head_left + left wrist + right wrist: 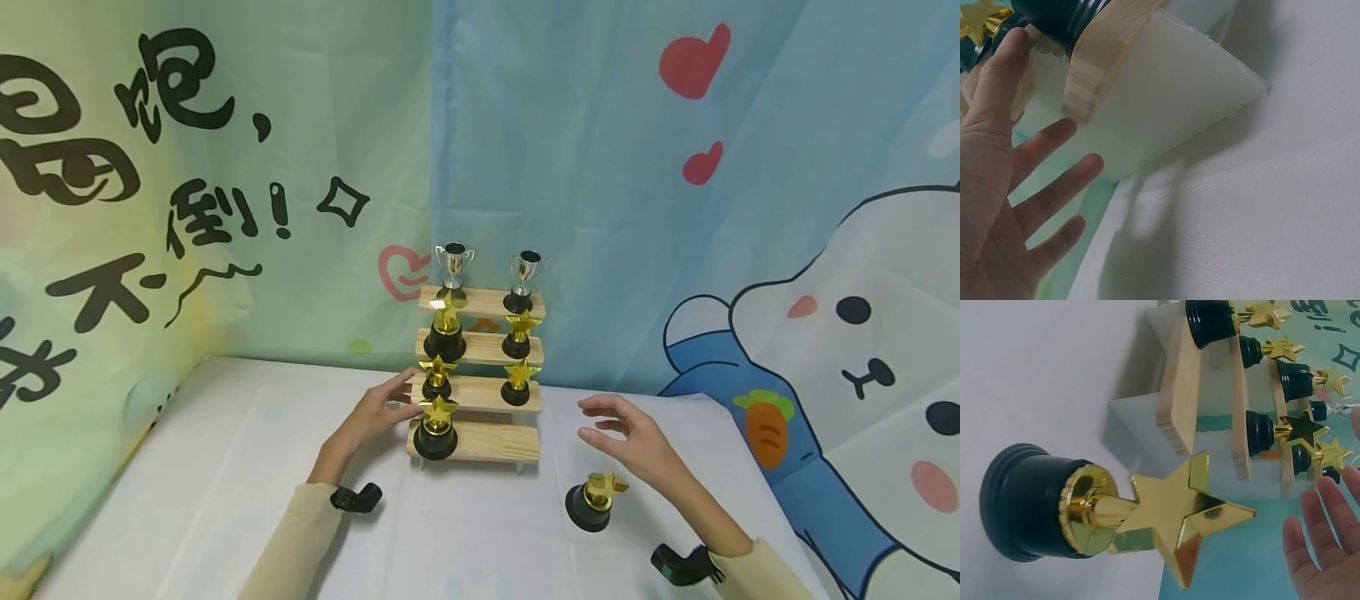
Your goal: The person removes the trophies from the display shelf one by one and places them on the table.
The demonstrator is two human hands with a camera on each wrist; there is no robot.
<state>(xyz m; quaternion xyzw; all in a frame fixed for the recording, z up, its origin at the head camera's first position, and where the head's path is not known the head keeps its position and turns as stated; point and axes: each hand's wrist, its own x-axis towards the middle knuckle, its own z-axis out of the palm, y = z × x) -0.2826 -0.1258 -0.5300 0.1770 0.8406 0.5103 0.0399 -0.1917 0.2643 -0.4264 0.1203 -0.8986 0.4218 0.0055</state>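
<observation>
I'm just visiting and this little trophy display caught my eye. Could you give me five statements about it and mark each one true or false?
1. Two silver cups stand on the top shelf. True.
2. The bottom shelf holds two trophies. False: it holds only one star trophy, at its left end in the head view.
3. A loose star trophy stands upright on the white table. True.
4. The right hand is gripping the loose star trophy. False: it is apart from it and holds nothing.
5. The left hand is at the left side of the stand. True.
</observation>
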